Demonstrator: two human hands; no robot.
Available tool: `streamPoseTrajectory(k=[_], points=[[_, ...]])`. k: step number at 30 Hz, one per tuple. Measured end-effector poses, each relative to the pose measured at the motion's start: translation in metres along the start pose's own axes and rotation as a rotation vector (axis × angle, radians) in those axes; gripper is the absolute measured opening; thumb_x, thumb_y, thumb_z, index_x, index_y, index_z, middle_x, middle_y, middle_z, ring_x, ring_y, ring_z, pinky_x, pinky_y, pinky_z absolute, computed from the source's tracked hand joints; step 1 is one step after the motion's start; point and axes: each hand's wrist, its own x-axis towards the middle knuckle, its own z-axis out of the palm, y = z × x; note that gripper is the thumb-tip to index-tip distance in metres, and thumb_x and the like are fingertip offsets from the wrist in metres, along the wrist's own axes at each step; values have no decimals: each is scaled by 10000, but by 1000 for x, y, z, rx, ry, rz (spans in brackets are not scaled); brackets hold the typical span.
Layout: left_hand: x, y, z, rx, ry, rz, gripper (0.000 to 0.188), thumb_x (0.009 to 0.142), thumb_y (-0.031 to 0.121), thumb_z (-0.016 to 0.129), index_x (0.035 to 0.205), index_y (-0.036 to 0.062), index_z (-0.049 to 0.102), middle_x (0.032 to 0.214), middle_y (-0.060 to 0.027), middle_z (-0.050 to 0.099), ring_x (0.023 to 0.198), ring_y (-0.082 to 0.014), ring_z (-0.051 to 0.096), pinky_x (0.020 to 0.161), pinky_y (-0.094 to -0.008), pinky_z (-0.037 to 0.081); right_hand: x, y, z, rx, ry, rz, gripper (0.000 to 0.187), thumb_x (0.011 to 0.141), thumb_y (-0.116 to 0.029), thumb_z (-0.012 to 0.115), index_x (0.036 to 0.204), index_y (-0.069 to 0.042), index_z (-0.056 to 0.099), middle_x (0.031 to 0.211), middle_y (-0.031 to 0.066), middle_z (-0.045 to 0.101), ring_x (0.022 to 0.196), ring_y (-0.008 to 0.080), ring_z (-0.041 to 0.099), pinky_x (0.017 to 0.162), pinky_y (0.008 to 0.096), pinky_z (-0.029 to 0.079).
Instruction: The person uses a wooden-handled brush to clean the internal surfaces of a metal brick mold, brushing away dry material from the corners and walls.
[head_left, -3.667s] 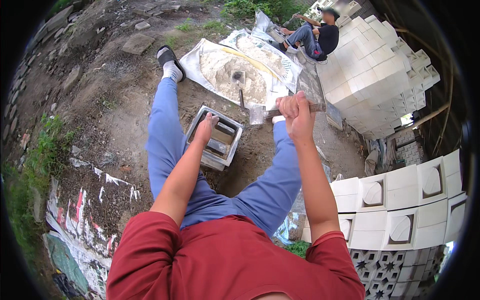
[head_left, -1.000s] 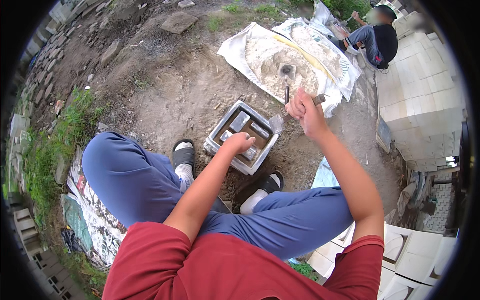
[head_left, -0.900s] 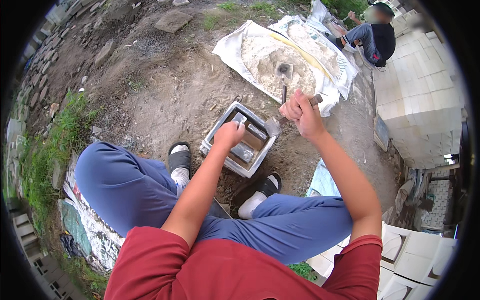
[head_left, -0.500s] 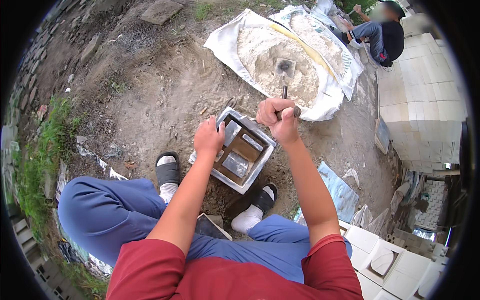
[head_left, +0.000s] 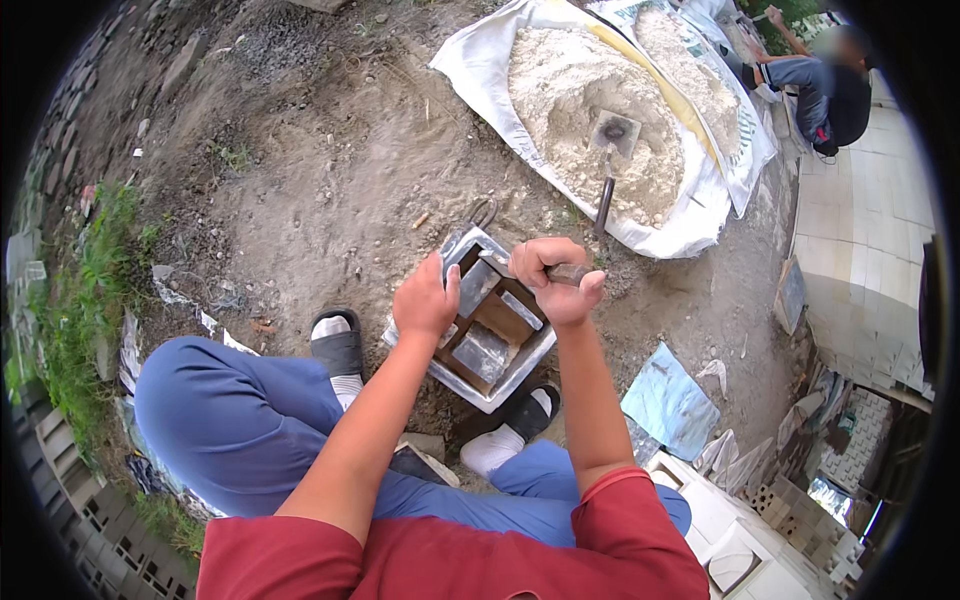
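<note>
A heavy metal mould box [head_left: 521, 366] with a pale grey rim sits on the dirt between my feet; inside it are brown cavities and grey metal plates. My left hand [head_left: 426, 299] grips its far left rim, fingers curled over the edge and thumb on the inner side. Above the far right rim, my right hand [head_left: 556, 284] is closed around the wooden handle [head_left: 569, 273] of a tool. Its grey metal end shows beside the knuckles, over the box; most of the tool is hidden by the hand.
Beyond the box lies an open white sack [head_left: 480, 75] of pale powder [head_left: 560, 95], with a scoop [head_left: 606, 195] resting in it. A blue sheet [head_left: 670, 400] and white blocks [head_left: 700, 500] lie at right. Another person [head_left: 835, 90] sits far right near a stacked pale block wall [head_left: 850, 230].
My right hand has come down and nearer, closer to the box's rim, with the wooden-handled tool in it. The left hand stays on the box. The view has shifted slightly.
</note>
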Motion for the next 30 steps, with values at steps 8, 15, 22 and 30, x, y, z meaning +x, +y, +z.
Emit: streamPoseTrajectory(k=[8,15,22,30], points=[[-2,9,-1,-28,-44,-25,380,1038,453,502,1156,107,603,1090,-154,698,956,-396,697,813,-534,553,-5,10,9,-19,48,-31,899,880,-902,390,601,-55,268,562,25,303,518,177,297,540,355,235],[-2,-4,6,-61,49,54,288,1057,383,477,1103,118,580,1067,-149,696,892,-404,696,781,-545,554,1,15,29,-74,69,-93,896,871,-907,402,597,-64,272,546,14,296,508,173,285,536,348,242],[-1,1,9,-67,100,74,276,1052,373,485,1119,121,577,1066,-146,696,898,-396,702,781,-537,559,2,51,18,-69,43,-36,893,857,-936,397,607,-89,268,581,-25,260,524,140,245,531,352,199],[0,2,3,-84,81,63,271,1041,369,508,1103,112,568,1047,-136,688,900,-390,703,784,-537,564,5,27,26,14,89,-101,886,870,-919,411,592,-89,273,557,-19,269,513,137,248,529,345,199]])
